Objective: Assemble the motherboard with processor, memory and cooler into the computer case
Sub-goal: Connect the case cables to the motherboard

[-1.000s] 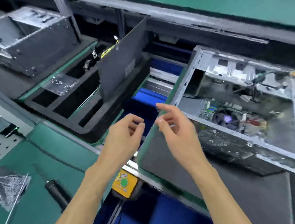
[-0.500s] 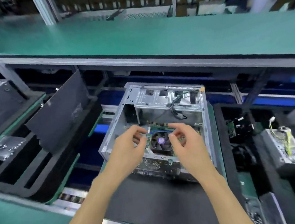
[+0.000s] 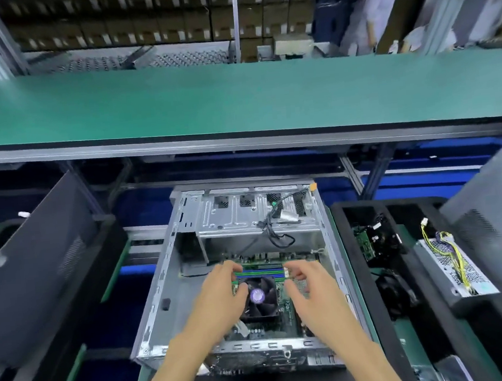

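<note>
The motherboard [image 3: 284,293] lies flat on the floor of the open computer case [image 3: 167,288], directly under both hands, with its black cooler [image 3: 260,299] fan between them. The memory [image 3: 261,272] slots run just beyond the fingertips. The case walls rise close on each side (the drive cage [image 3: 255,217] closes off the far end), and bare floor shows left of the board. The left hand [image 3: 222,293] curls its fingers onto the board's left edge by the fan; the right hand [image 3: 310,288] pinches the board's edge to the right of the cooler.
</note>
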`<control>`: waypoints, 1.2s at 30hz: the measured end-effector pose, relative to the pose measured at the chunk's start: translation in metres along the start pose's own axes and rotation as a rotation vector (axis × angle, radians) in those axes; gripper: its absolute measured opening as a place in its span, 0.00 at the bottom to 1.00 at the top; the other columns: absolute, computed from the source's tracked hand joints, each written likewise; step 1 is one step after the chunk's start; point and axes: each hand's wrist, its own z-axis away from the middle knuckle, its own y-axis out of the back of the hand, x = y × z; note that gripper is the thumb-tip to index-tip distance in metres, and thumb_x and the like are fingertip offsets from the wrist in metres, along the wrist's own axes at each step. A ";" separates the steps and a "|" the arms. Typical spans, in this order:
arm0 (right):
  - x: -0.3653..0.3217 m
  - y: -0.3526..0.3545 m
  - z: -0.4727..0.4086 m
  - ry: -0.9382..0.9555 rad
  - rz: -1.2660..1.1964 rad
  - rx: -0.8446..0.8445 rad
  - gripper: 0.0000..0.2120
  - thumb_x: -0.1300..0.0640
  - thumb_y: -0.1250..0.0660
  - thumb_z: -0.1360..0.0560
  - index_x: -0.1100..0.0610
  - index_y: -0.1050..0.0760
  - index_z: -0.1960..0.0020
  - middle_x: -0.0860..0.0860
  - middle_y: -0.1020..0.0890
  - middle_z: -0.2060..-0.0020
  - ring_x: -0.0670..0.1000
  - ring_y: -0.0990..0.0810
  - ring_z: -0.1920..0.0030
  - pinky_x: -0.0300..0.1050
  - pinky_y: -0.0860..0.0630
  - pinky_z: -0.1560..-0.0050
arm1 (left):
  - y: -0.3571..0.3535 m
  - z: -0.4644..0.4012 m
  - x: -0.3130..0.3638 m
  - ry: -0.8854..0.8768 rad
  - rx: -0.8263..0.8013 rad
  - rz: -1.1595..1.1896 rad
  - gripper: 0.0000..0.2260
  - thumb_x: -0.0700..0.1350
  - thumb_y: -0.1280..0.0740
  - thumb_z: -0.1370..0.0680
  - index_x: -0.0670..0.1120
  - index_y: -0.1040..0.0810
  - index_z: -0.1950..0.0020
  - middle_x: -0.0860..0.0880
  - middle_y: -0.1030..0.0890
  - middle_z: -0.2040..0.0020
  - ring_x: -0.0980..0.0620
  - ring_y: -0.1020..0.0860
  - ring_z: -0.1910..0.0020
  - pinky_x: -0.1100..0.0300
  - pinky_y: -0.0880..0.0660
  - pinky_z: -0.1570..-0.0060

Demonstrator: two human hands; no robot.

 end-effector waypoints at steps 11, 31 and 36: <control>0.003 -0.013 -0.029 -0.048 0.036 0.048 0.14 0.52 0.35 0.18 0.38 0.29 0.36 0.34 0.28 0.46 0.35 0.28 0.42 0.34 0.28 0.42 | -0.012 -0.030 -0.019 -0.063 -0.038 -0.076 0.13 0.49 0.37 0.19 0.54 0.30 0.34 0.57 0.29 0.41 0.58 0.29 0.39 0.59 0.29 0.39; 0.003 -0.015 -0.056 -0.089 0.082 -0.113 0.14 0.48 0.37 0.18 0.32 0.34 0.37 0.34 0.31 0.46 0.35 0.29 0.48 0.26 0.34 0.52 | -0.012 -0.037 -0.018 0.020 -0.154 -0.254 0.20 0.52 0.38 0.20 0.56 0.36 0.29 0.56 0.34 0.32 0.55 0.34 0.32 0.60 0.33 0.34; 0.003 -0.017 -0.057 -0.089 0.100 -0.133 0.15 0.48 0.36 0.18 0.34 0.32 0.35 0.34 0.31 0.44 0.34 0.30 0.44 0.27 0.33 0.50 | -0.009 -0.040 -0.018 0.055 -0.231 -0.288 0.23 0.53 0.38 0.21 0.55 0.37 0.26 0.54 0.34 0.30 0.53 0.34 0.29 0.57 0.34 0.33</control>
